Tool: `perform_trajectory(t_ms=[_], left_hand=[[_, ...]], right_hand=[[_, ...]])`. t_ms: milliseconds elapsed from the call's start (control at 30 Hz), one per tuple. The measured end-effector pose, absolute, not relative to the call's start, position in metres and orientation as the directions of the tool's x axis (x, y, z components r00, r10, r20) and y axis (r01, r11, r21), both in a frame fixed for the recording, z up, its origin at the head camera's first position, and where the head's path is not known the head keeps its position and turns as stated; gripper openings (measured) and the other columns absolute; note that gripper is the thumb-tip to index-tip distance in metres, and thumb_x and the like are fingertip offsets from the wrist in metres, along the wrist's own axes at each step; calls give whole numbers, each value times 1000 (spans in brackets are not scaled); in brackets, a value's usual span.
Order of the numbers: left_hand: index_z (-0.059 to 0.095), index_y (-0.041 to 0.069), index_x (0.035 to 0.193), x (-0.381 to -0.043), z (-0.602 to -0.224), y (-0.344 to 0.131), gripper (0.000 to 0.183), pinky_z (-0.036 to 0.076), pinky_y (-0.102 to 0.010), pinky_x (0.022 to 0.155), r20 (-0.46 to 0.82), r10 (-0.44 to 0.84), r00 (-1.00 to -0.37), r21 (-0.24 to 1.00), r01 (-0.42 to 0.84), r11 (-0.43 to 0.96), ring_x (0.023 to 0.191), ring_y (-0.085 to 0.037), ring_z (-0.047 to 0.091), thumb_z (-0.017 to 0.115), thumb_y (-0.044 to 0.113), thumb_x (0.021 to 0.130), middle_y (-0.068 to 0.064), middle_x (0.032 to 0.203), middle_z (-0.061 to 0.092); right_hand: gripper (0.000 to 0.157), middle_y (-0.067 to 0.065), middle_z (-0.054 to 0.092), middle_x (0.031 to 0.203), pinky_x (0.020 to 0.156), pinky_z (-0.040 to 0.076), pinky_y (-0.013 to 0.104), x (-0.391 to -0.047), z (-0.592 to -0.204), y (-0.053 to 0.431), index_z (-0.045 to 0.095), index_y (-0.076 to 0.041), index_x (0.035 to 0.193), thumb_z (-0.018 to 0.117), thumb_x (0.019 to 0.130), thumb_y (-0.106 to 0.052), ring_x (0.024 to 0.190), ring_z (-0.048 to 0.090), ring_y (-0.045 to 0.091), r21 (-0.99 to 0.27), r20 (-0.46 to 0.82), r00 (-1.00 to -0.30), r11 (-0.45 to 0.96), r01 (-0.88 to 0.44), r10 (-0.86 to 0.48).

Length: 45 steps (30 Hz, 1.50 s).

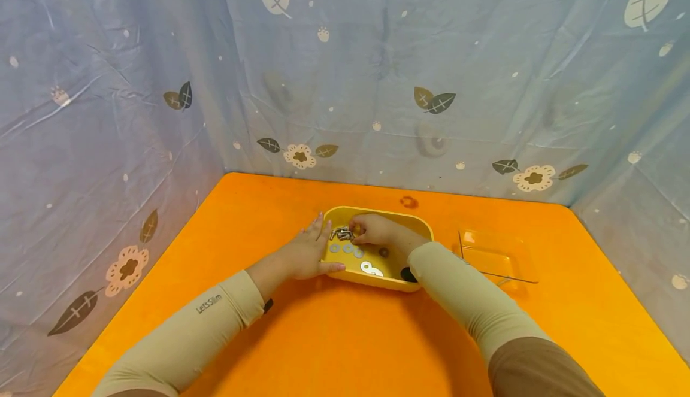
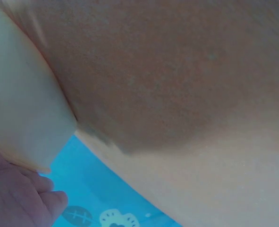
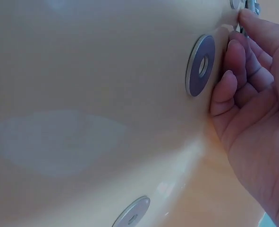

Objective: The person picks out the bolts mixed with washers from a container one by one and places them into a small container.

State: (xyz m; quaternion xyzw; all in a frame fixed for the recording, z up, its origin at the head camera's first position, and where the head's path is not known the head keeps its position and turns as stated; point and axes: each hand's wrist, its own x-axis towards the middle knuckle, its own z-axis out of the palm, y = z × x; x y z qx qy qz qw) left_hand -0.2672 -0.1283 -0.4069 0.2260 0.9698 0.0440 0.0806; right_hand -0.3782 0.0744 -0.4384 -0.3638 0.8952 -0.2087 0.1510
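Head: yellow plastic bin (image 1: 377, 283) on orange counter (image 1: 323, 337), mid-scene; clear tray (image 1: 498, 260) to its right. L hand (image 1: 306, 254) spread on bin's left end, thumb over near rim. R hand (image 1: 380, 229) reaches inside, fingers curled at metal screws (image 1: 343, 234) piled far left; flat washers (image 1: 348, 248) lie just nearer.

L wrist: mostly blurred skin, prob. the arm or palm; patterned curtain (image 2: 101, 184) beyond. Can't tell L fingers here.

R wrist: thumb + fingertips look pinched on a screw, mostly hidden at the view's edge; one washer stands out beside the curled fingers. Screws prob. light, stiff, smooth, apt to roll: best taken mid-shank, thumb vs. index. Washers likely slippery when flat; lift by outer edge.
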Motion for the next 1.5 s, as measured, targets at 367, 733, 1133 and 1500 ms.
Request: perform_trajectory(t_ms=[367,733,1133,1500], left_hand=[[3,1,146,-268,-407,-128,106,17,-49,108,-134,439,-888,143,421,896,138,-33,3,37,75,78,-22,149,-12],[1,2,146,-267,-408,-128,107,16,-49,109,-145,436,-888,139,418,898,139,-32,2,35,76,77,-22,149,-12],[2,1,146,-268,-408,-129,107,17,-49,108,-135,436,-890,143,417,897,138,-32,2,37,75,77,-23,149,-9],[2,3,146,-267,-409,-129,106,16,-49,108,-132,432,-892,135,415,900,139,-32,2,37,76,77,-23,150,-8]], right_hand=[[23,0,53,72,58,42,22,-378,-440,77,56,-10,107,65,85,-12,63,48,11,-515,-72,-670,602,-610,-739],[22,2,52,71,58,42,22,-379,-441,78,56,-6,104,66,84,-10,61,47,12,-561,-103,-661,593,-578,-743],[9,-2,48,65,52,38,19,-376,-437,78,57,-6,84,66,84,-9,56,44,9,-591,-117,-635,568,-573,-763],[10,-3,46,66,55,38,20,-379,-440,79,58,-7,93,63,84,-6,58,44,10,-578,-143,-622,576,-579,-770]])
